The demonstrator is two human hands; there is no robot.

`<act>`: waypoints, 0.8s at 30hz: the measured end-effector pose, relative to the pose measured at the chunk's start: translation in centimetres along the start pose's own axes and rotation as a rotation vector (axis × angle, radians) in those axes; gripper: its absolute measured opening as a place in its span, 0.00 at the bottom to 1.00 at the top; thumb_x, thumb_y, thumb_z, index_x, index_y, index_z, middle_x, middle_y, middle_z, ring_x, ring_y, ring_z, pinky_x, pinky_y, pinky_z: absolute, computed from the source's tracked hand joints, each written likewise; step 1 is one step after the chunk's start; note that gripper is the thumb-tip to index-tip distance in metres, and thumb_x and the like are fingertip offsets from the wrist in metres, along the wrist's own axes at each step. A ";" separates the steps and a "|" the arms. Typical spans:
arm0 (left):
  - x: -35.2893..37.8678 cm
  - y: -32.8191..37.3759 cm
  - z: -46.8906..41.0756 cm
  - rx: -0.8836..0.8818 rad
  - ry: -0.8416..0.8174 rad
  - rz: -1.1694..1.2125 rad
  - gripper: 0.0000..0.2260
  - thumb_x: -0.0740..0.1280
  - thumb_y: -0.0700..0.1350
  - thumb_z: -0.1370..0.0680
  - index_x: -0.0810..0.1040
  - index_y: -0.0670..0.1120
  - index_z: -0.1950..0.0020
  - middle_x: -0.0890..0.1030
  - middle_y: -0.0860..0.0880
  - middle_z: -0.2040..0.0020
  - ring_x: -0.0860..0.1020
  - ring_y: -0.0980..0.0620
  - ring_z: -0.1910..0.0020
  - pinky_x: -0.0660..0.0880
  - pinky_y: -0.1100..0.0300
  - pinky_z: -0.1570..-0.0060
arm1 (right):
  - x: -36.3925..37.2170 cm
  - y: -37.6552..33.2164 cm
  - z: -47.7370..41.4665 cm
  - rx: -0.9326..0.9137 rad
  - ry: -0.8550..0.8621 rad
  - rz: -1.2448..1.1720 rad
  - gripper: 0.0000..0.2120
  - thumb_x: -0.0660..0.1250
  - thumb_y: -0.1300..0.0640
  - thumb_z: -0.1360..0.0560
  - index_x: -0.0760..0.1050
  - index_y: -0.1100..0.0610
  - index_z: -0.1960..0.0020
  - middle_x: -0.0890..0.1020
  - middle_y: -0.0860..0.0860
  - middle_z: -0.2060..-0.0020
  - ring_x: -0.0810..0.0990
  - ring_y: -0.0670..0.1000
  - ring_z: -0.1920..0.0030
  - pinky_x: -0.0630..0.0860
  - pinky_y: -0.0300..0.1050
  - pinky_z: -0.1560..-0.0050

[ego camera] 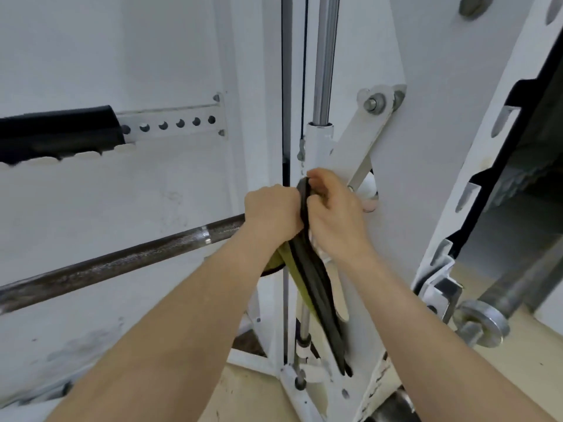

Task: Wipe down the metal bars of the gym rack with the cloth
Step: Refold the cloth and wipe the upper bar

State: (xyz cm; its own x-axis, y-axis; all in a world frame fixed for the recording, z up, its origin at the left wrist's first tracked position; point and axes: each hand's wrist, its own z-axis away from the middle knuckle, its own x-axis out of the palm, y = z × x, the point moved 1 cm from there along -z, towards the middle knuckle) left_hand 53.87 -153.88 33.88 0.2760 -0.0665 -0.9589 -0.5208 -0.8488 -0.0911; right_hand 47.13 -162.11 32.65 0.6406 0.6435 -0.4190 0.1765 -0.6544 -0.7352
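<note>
The cloth [313, 284] is held by both hands. It is gripped in the curled fingers of the left hand [271, 211] and pinched at its upper edge by the right hand [335, 214], just beside. The rest hangs below the hands. It seems to be bunched into a pad so the bar [122, 263], which reaches out from behind the left hand, can be wiped.

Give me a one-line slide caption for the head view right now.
At the white rack, left hand and right hand grip a dark, yellow-edged cloth beside the knurled barbell.
</note>
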 end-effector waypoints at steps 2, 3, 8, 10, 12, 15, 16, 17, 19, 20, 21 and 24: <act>0.0 -1.6 1.6 -0.057 0.017 -0.010 0.09 0.62 0.49 0.25 0.67 0.49 0.64 0.70 0.51 0.66 0.70 0.49 0.68 0.65 0.58 0.65 | 0.8 -0.4 -0.5 -0.015 -0.043 0.021 0.18 0.56 0.62 0.22 0.73 0.55 0.35 0.80 0.51 0.42 0.76 0.50 0.41 0.71 0.46 0.40; 0.0 -2.6 2.6 -0.088 0.022 -0.018 0.09 0.63 0.49 0.25 0.68 0.49 0.63 0.70 0.51 0.67 0.70 0.49 0.68 0.64 0.58 0.65 | 1.4 -0.7 -0.7 -0.042 -0.063 0.033 0.16 0.56 0.60 0.21 0.74 0.55 0.36 0.80 0.51 0.44 0.77 0.50 0.43 0.72 0.45 0.42; -0.5 -10.3 9.7 -0.264 0.063 -0.141 0.02 0.63 0.47 0.27 0.71 0.51 0.58 0.71 0.53 0.66 0.69 0.50 0.68 0.58 0.60 0.72 | 4.0 -2.2 -1.3 -0.166 -0.202 0.136 0.14 0.53 0.54 0.19 0.77 0.54 0.43 0.80 0.51 0.53 0.77 0.52 0.52 0.73 0.49 0.51; -1.1 -12.6 12.4 -0.336 0.072 -0.204 0.01 0.62 0.46 0.27 0.71 0.51 0.57 0.71 0.54 0.66 0.70 0.50 0.68 0.57 0.60 0.72 | 5.6 -3.3 -1.2 -0.225 -0.323 0.231 0.14 0.53 0.53 0.19 0.75 0.54 0.55 0.79 0.50 0.61 0.76 0.54 0.58 0.70 0.48 0.58; -1.4 -14.0 14.2 -0.369 0.051 -0.297 0.04 0.63 0.45 0.27 0.69 0.50 0.57 0.70 0.55 0.66 0.70 0.50 0.67 0.59 0.59 0.69 | 7.2 -4.2 -0.6 -0.278 -0.394 0.341 0.18 0.52 0.51 0.19 0.70 0.55 0.64 0.76 0.50 0.69 0.73 0.54 0.66 0.66 0.48 0.60; -1.6 -13.4 14.5 -0.354 0.044 -0.451 0.08 0.64 0.45 0.27 0.65 0.49 0.55 0.75 0.53 0.59 0.72 0.49 0.62 0.65 0.56 0.57 | 8.2 -4.2 -0.3 -0.322 -0.344 0.486 0.20 0.51 0.51 0.20 0.64 0.54 0.70 0.71 0.49 0.74 0.67 0.51 0.72 0.63 0.48 0.57; -1.6 -12.5 13.8 -0.338 0.054 -0.477 0.07 0.64 0.44 0.27 0.66 0.48 0.54 0.77 0.52 0.56 0.75 0.49 0.58 0.66 0.54 0.52 | 8.4 -4.1 -0.5 -0.333 -0.347 0.520 0.20 0.51 0.52 0.20 0.64 0.53 0.70 0.71 0.48 0.73 0.67 0.51 0.72 0.62 0.48 0.57; -1.4 -11.3 13.0 -0.312 0.062 -0.485 0.06 0.63 0.43 0.26 0.68 0.48 0.51 0.78 0.51 0.53 0.77 0.48 0.54 0.67 0.54 0.48 | 8.5 -4.0 -0.7 -0.353 -0.370 0.550 0.19 0.51 0.53 0.21 0.65 0.54 0.70 0.72 0.48 0.72 0.68 0.52 0.71 0.62 0.48 0.58; -0.2 -9.0 11.0 -0.247 0.096 -0.448 0.08 0.60 0.44 0.23 0.70 0.46 0.46 0.78 0.48 0.49 0.78 0.47 0.51 0.67 0.55 0.53 | 8.7 -4.0 -1.1 -0.389 -0.419 0.587 0.17 0.50 0.54 0.21 0.65 0.54 0.68 0.73 0.49 0.68 0.72 0.55 0.66 0.62 0.47 0.61; 0.3 -8.1 10.2 -0.231 0.114 -0.399 0.09 0.60 0.47 0.23 0.70 0.45 0.45 0.78 0.48 0.50 0.78 0.47 0.52 0.65 0.56 0.59 | 8.7 -4.1 -1.2 -0.391 -0.428 0.589 0.17 0.51 0.54 0.21 0.64 0.54 0.67 0.72 0.50 0.67 0.73 0.55 0.63 0.62 0.46 0.62; 0.5 -7.7 9.5 -0.227 0.129 -0.343 0.12 0.61 0.52 0.23 0.70 0.45 0.45 0.79 0.48 0.52 0.79 0.46 0.54 0.63 0.57 0.63 | 8.6 -4.2 -1.3 -0.391 -0.426 0.584 0.17 0.52 0.54 0.20 0.63 0.54 0.67 0.71 0.50 0.67 0.74 0.55 0.62 0.63 0.46 0.62; -0.3 -9.1 8.8 -0.229 0.012 -0.183 0.17 0.62 0.61 0.25 0.71 0.48 0.50 0.79 0.49 0.57 0.78 0.45 0.59 0.65 0.58 0.64 | 8.4 -4.3 -0.9 -0.427 -0.381 0.602 0.19 0.52 0.56 0.19 0.60 0.53 0.69 0.69 0.48 0.69 0.74 0.55 0.61 0.65 0.46 0.62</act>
State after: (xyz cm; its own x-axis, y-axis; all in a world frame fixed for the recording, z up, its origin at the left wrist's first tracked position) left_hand 51.40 -141.54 32.61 0.3584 0.0936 -0.9288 -0.2660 -0.9435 -0.1977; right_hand 52.44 -154.21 32.78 0.4325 0.1753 -0.8844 0.2019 -0.9748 -0.0945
